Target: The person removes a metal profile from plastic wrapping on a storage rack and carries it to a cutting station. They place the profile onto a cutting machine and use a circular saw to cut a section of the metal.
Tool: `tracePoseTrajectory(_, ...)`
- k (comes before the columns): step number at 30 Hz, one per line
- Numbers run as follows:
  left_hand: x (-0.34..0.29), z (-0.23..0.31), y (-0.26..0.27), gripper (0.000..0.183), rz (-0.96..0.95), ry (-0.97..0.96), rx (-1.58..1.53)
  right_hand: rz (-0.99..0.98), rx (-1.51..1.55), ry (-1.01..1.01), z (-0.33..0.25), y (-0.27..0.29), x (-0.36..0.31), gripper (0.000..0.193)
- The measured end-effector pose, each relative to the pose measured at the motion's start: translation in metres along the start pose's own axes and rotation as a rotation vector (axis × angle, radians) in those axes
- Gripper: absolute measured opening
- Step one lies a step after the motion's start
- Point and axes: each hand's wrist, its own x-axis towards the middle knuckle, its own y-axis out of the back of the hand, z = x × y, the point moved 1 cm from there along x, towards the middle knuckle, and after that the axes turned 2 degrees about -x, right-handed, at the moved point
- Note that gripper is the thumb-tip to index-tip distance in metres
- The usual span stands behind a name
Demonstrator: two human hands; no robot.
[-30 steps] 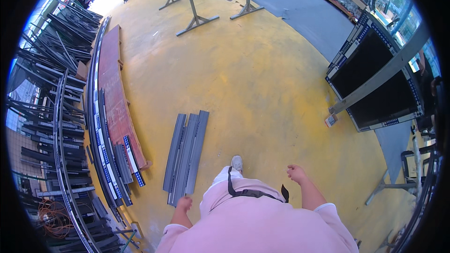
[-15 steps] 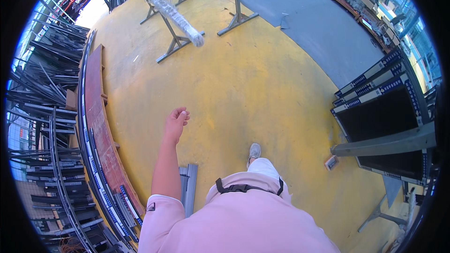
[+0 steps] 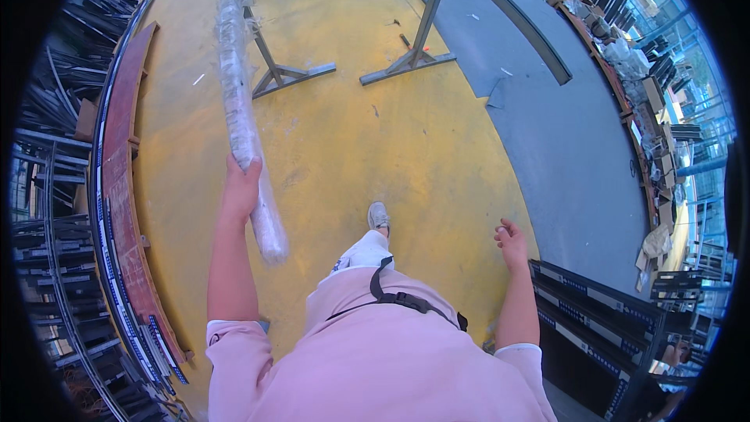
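Note:
A long bundle wrapped in clear, wrinkled plastic [image 3: 234,70] extends from the far left toward me, its near end beside my left forearm. My left hand [image 3: 243,186] is on it a little way in from that end. The thumb lies over the wrap, and most of the fingers are hidden. On the right, my right hand [image 3: 512,244] hangs in the air with nothing in it. Its fingers are loosely bent and apart, above the floor near some dark framed panels [image 3: 586,344].
Metal trestle stands [image 3: 422,31] are ahead on the yellow floor [image 3: 351,141], one under a long grey bar [image 3: 516,12]. Racks of dark profiles [image 3: 58,227] and a reddish board [image 3: 125,148] line the left. A cluttered bench [image 3: 633,121] runs along the far right beyond grey matting [image 3: 570,148].
I have moved forward. The bundle's near end has come much closer, and my left hand has gone from the open air onto it. My right hand has come into view.

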Motion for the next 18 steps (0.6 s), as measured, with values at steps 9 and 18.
tracePoseTrajectory(9, 0.150, 0.063, -0.037, 0.074, 0.102, 0.278, 0.335, -0.526, -0.400, -0.819, 0.047, -0.044, 0.169, 0.031)
tracePoseTrajectory(18, 0.235, 0.082, -0.077, 0.069, 0.743, 0.753, 0.177, -1.128, -1.191, 0.328, 0.004, -0.222, 0.673, 0.036)
